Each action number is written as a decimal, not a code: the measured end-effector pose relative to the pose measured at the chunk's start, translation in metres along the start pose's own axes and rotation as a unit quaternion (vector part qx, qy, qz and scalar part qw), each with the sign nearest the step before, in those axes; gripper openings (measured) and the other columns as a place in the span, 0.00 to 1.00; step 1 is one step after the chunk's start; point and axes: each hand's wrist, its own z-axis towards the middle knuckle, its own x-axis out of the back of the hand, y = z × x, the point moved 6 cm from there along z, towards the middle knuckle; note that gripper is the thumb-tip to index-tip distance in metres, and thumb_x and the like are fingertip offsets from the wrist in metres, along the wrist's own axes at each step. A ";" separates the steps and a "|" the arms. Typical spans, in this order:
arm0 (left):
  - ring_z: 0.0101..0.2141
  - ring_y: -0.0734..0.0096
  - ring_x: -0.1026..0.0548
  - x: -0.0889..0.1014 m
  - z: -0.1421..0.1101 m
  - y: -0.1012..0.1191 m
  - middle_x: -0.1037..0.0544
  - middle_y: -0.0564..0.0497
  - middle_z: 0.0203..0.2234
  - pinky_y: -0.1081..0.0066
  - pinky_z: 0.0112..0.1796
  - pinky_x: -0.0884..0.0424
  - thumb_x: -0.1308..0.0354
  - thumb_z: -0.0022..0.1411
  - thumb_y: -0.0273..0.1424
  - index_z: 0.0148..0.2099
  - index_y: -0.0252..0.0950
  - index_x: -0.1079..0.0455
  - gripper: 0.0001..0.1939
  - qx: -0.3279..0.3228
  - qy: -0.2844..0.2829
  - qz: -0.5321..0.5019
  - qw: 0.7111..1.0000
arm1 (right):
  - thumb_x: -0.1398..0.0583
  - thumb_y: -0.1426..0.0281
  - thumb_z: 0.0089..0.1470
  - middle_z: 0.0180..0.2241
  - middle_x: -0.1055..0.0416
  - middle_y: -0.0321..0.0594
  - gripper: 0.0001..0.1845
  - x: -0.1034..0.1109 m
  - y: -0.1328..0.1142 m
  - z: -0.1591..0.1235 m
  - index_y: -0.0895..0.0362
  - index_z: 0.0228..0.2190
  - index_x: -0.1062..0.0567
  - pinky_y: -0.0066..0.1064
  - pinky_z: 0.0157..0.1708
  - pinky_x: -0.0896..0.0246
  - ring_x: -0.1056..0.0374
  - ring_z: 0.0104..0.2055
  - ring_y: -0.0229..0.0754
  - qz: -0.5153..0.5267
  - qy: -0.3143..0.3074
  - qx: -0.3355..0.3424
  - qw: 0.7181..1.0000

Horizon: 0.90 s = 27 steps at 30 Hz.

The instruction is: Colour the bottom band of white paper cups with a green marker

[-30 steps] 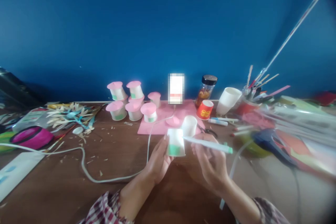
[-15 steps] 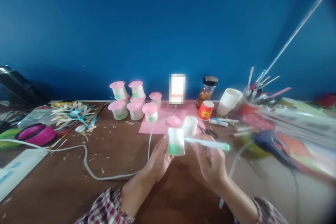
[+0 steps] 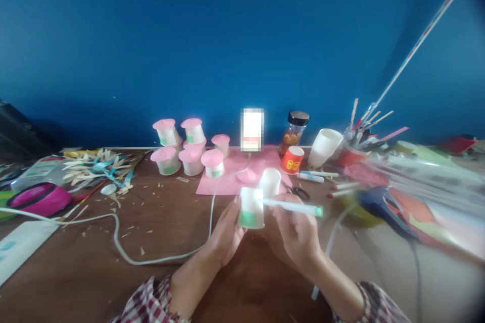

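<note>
A white paper cup (image 3: 251, 207) with a green patch low on its side is gripped by my left hand (image 3: 226, 227), fingers around its left side. My right hand (image 3: 298, 232) pinches a white marker (image 3: 291, 205) with a green end pointing right; its other end meets the upper right of the cup's side. Just behind stands another white paper cup (image 3: 270, 180), on the pink paper sheet (image 3: 206, 186). Scissors (image 3: 299, 192) lie partly behind my right hand. Several white cups with pink round tops (image 3: 166, 165) stand at the left, some stacked, most with green patches.
A glass jar with a black lid (image 3: 291, 131), a red cup (image 3: 291, 160) and a tall white cup (image 3: 325, 146) stand at the back right. A white cable (image 3: 151, 261) crosses the left side. A blue glue gun (image 3: 382, 207) lies at the right, beside a holder of sticks (image 3: 350, 156).
The view has shifted slightly, so most things sit a little further left. The marker's tip has gone from the cup's right edge onto its side.
</note>
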 end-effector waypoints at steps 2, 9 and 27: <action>0.49 0.61 0.28 0.000 0.000 0.000 0.21 0.46 0.44 0.63 0.52 0.36 0.43 0.61 0.41 0.50 0.37 0.27 0.19 -0.001 0.002 -0.002 1.000 | 0.46 0.71 0.60 0.32 0.27 0.41 0.06 0.000 -0.001 0.001 0.57 0.37 0.29 0.32 0.35 0.32 0.29 0.32 0.40 0.001 0.001 0.001 1.000; 0.48 0.61 0.27 0.002 0.001 -0.002 0.21 0.46 0.43 0.63 0.52 0.36 0.44 0.62 0.40 0.50 0.36 0.28 0.18 0.003 0.002 -0.004 1.000 | 0.46 0.71 0.60 0.32 0.27 0.41 0.06 0.001 -0.002 0.001 0.56 0.36 0.28 0.31 0.34 0.33 0.30 0.32 0.40 0.002 0.005 0.002 1.000; 0.50 0.60 0.28 0.001 0.001 -0.001 0.21 0.45 0.45 0.63 0.53 0.37 0.45 0.62 0.41 0.48 0.34 0.26 0.19 0.018 0.020 -0.009 1.000 | 0.46 0.71 0.60 0.31 0.28 0.40 0.06 0.001 -0.002 0.000 0.56 0.37 0.29 0.29 0.32 0.34 0.31 0.30 0.39 0.006 -0.005 -0.002 1.000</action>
